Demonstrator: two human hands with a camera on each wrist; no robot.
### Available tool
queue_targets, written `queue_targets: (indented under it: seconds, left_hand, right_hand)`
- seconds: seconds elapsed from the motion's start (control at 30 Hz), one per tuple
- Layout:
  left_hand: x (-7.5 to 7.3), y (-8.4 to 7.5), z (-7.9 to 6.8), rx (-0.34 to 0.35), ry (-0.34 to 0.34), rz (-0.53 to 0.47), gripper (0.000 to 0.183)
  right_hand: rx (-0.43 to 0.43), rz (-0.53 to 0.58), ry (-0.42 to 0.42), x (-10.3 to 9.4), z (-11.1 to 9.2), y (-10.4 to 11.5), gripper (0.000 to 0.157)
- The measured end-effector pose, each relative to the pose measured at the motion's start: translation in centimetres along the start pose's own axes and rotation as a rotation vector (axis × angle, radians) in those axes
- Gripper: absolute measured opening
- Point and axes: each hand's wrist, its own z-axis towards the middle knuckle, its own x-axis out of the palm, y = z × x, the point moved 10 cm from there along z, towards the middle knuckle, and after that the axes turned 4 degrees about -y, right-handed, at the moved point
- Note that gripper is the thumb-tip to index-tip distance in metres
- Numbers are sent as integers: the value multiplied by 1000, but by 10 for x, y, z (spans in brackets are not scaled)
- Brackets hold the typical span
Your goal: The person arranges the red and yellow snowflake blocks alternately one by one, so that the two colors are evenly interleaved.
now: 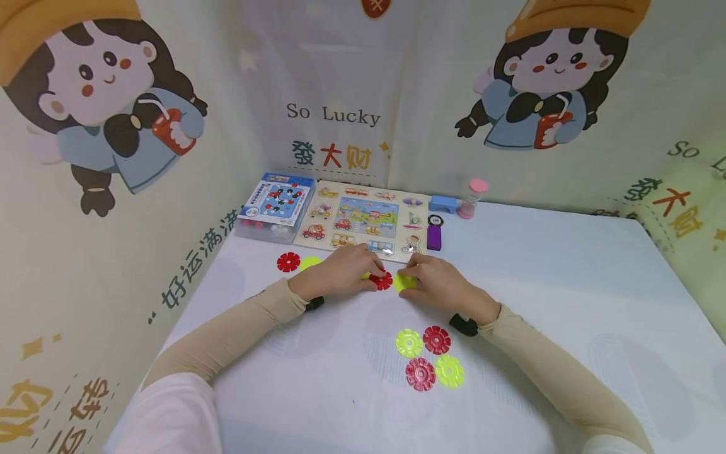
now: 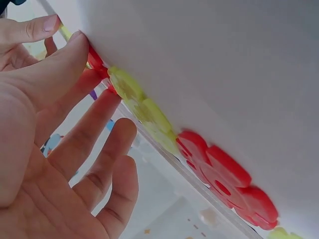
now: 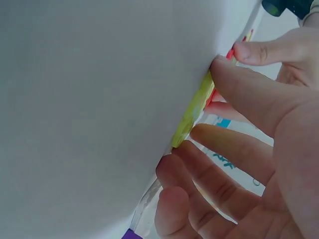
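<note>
My left hand (image 1: 347,271) pinches a red snowflake disc (image 1: 384,281) between thumb and fingers, down at the table surface. Just to its right, my right hand (image 1: 441,282) has thumb and fingertips at the edges of a yellow-green snowflake disc (image 3: 193,110). These two discs lie side by side. Leftward the row continues with another yellow-green disc (image 2: 142,107), partly hidden under the left hand in the head view, and a red disc (image 2: 224,179). Nearer the person, a cluster of red discs (image 1: 420,374) and yellow-green discs (image 1: 449,371) lies flat.
Behind the hands lies a wooden picture puzzle board (image 1: 368,217), with a boxed molecule set (image 1: 278,205) on its left. To its right are a blue block (image 1: 443,203), a purple block (image 1: 433,238), a small black round piece (image 1: 435,220) and a pink-capped sand timer (image 1: 472,198).
</note>
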Motion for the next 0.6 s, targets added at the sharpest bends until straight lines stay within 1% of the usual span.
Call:
queue_targets:
  seconds: [0.27,0.37,0.43,0.5,0.6]
  left_hand:
    - [-2,1,-1,-9,7,6,34]
    - [-2,0,0,-6,-3,13,35]
    - [-2,-2,1,-4,-6,20,35]
    - [-2,-5,3,7,-6,20,35]
    - [-1,-13,8,28,4,3,36]
  right_hand:
    - [39,-15,12,3,-1,0,48]
    - [58,-12,10,-2,-5,2,52]
    - [62,10,14,-6,-11,7,53]
    - [43,46,42,-9,-22,17,51]
    - [-20,78,130,-7,-43,39,47]
